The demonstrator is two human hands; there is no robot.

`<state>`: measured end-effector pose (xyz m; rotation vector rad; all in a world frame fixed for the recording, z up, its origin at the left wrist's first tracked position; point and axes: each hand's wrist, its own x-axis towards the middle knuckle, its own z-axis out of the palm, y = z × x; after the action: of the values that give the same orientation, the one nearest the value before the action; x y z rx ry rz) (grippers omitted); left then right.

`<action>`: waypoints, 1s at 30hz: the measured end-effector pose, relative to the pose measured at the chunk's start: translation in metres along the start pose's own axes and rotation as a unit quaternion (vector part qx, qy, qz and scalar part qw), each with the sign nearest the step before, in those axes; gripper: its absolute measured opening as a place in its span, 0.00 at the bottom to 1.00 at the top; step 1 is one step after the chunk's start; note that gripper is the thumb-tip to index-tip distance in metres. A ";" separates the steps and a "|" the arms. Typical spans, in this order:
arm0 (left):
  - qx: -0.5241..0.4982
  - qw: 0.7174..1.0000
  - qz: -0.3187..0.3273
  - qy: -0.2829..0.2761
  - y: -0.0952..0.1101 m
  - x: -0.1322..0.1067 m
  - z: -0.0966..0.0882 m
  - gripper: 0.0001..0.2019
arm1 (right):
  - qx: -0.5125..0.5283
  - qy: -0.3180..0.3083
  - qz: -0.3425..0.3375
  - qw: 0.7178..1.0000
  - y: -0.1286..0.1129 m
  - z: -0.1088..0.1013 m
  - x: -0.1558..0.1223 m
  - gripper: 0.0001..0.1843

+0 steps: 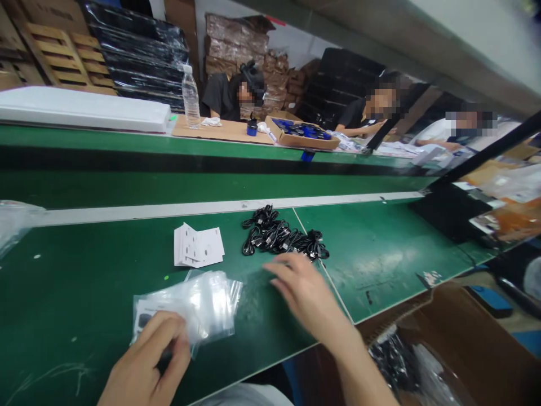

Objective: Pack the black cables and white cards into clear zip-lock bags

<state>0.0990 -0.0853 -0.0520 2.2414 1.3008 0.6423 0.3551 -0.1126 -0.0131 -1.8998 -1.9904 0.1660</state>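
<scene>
My left hand (154,355) is closed, its thumb and index finger pinching the edge of a clear plastic bag (147,304). A printed white paper with a dark picture shows through that bag. Beside and partly under it lies a pile of clear plastic bags (213,301). My right hand (302,290) hovers over the green table with its fingers apart and holds nothing; it is slightly blurred. Just beyond its fingertips lies a heap of coiled black cables (276,234). A stack of folded white leaflets (198,246) rests left of the cables.
Across the green table (380,254) runs a white strip (169,209). More plastic bags (17,220) lie at the far left. An open box with bagged cables (397,361) stands below the table at right. On the far bench are a water bottle (191,98), a carton of blue items (300,132) and several people.
</scene>
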 end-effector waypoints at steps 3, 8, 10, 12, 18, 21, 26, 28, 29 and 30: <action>0.006 0.998 -0.026 -0.052 0.003 0.007 0.005 0.10 | -0.206 0.003 0.037 0.978 0.042 -0.008 -0.004 0.19; 0.007 0.995 -0.062 -0.073 0.009 0.013 0.010 0.11 | -0.146 -0.016 0.033 0.989 0.056 0.001 -0.007 0.07; -0.001 0.995 -0.074 -0.074 0.010 0.014 0.010 0.12 | -0.096 -0.019 0.020 0.995 0.039 0.007 -0.010 0.04; -0.003 0.995 -0.073 -0.073 0.011 0.015 0.010 0.12 | 0.038 -0.044 0.028 0.998 0.014 0.016 -0.015 0.04; -0.028 0.998 -0.038 -0.031 0.010 0.011 0.010 0.09 | 0.562 -0.268 0.149 0.768 -0.058 0.048 -0.019 0.14; -0.037 0.998 -0.055 0.013 0.011 0.005 0.012 0.08 | 0.506 -0.238 0.117 0.821 -0.069 0.056 -0.015 0.10; -0.012 0.996 -0.026 0.082 0.013 -0.006 0.016 0.08 | 0.382 -0.193 0.061 0.902 -0.068 0.053 -0.011 0.12; 0.007 0.996 0.005 0.093 0.012 -0.009 0.015 0.07 | 0.427 -0.241 0.068 0.869 -0.067 0.052 -0.009 0.15; 0.017 0.995 0.019 0.092 0.012 -0.010 0.015 0.07 | 0.477 -0.273 0.082 0.831 -0.066 0.053 -0.008 0.17; 0.027 0.995 0.028 0.089 0.013 -0.011 0.014 0.06 | 0.534 -0.304 0.103 0.782 -0.065 0.053 -0.006 0.18</action>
<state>0.1106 -0.1032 -0.0571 2.3153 1.3574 0.8536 0.2754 -0.1143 -0.0410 -1.2851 -1.3644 1.7359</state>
